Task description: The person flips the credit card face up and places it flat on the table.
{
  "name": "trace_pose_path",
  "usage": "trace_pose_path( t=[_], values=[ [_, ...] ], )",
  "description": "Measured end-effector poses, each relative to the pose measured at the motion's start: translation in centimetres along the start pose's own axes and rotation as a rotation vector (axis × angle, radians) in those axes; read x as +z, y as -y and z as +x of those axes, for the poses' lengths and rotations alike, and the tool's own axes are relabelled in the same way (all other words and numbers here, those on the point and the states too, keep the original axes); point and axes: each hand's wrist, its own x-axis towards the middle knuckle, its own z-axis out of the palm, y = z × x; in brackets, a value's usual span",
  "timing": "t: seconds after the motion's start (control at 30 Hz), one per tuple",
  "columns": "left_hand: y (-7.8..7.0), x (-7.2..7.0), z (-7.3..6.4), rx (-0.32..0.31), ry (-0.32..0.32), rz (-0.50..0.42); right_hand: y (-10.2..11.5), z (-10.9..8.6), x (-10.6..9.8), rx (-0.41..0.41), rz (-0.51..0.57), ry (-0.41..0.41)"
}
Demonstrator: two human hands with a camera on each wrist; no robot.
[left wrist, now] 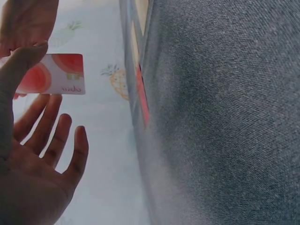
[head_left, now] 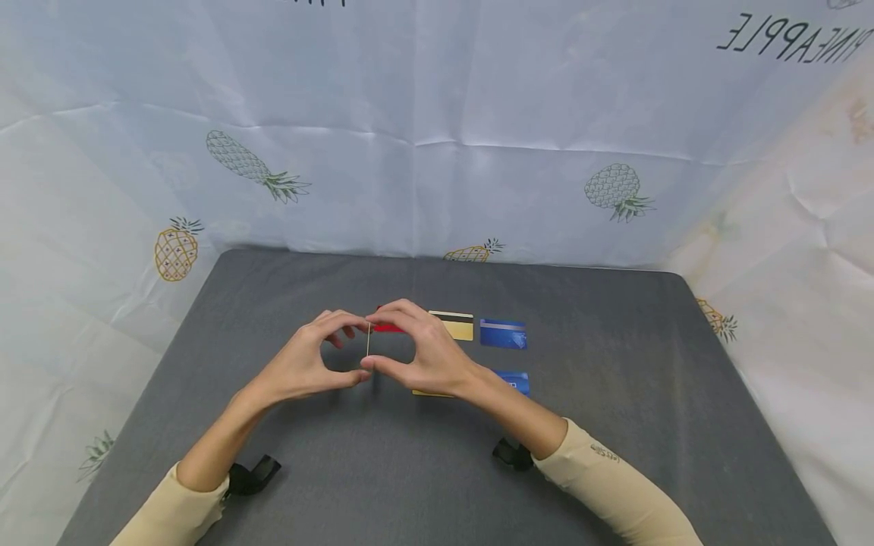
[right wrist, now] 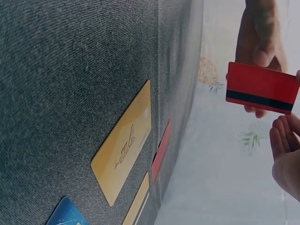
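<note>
A bank card (head_left: 369, 340) stands edge-on between my two hands above the table. In the left wrist view the card (left wrist: 65, 75) shows a white face with red circles and a chip. Its red back (right wrist: 260, 84) with a black stripe faces the right wrist view. My left hand (head_left: 300, 362) holds it across two opposite edges, thumb on one and fingertips on the other. My right hand (head_left: 433, 350) grips the same edges from the other side with thumb and fingers, other fingers curled behind.
On the grey table (head_left: 328, 470) lie a red card (head_left: 388, 328), a striped gold card (head_left: 460, 328) and a blue card (head_left: 504, 334). Nearer, another blue card (head_left: 519, 381) and a gold card (right wrist: 126, 145) lie partly behind my right arm. A pineapple-print sheet (head_left: 444, 197) hangs behind.
</note>
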Motion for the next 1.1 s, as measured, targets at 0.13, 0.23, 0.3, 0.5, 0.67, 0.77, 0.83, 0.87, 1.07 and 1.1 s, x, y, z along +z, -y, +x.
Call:
trace_pose_path(
  t=[0.13,0.23,0.3,0.5,0.67,0.77,0.83,0.87,1.07,1.1],
  values=[
    [0.26,0.07,-0.08,-0.007,0.014,0.012,0.02,-0.08,0.02,0.0,-0.004,-0.008],
    [0.36,0.05,-0.11,-0.006,0.015,0.014,-0.04,-0.08,0.08,-0.005,-0.009,-0.011],
    [0.39,0.0,-0.11,-0.004,0.011,0.018,-0.07,-0.08,0.08,-0.005,-0.007,-0.011],
    [0.49,-0.19,-0.03,0.009,-0.004,0.064,-0.01,-0.04,-0.17,0.011,-0.005,-0.006],
    [0.43,-0.36,0.02,0.034,-0.005,0.075,-0.04,-0.07,-0.25,0.013,-0.003,0.001],
    [0.49,-0.32,0.07,0.048,-0.008,0.081,-0.15,-0.12,-0.16,0.004,-0.001,-0.005],
    [0.61,-0.25,0.07,0.053,-0.011,0.097,-0.18,-0.15,-0.1,-0.003,0.001,-0.011],
    [0.65,-0.21,0.06,0.051,-0.011,0.104,-0.21,-0.16,-0.05,-0.007,0.001,-0.013],
    [0.92,-0.02,-0.1,0.035,-0.004,0.137,-0.17,-0.2,0.01,-0.015,-0.009,-0.018],
    [0.95,-0.01,-0.11,0.034,-0.003,0.141,-0.2,-0.2,0.02,-0.015,-0.011,-0.017]
  ],
)
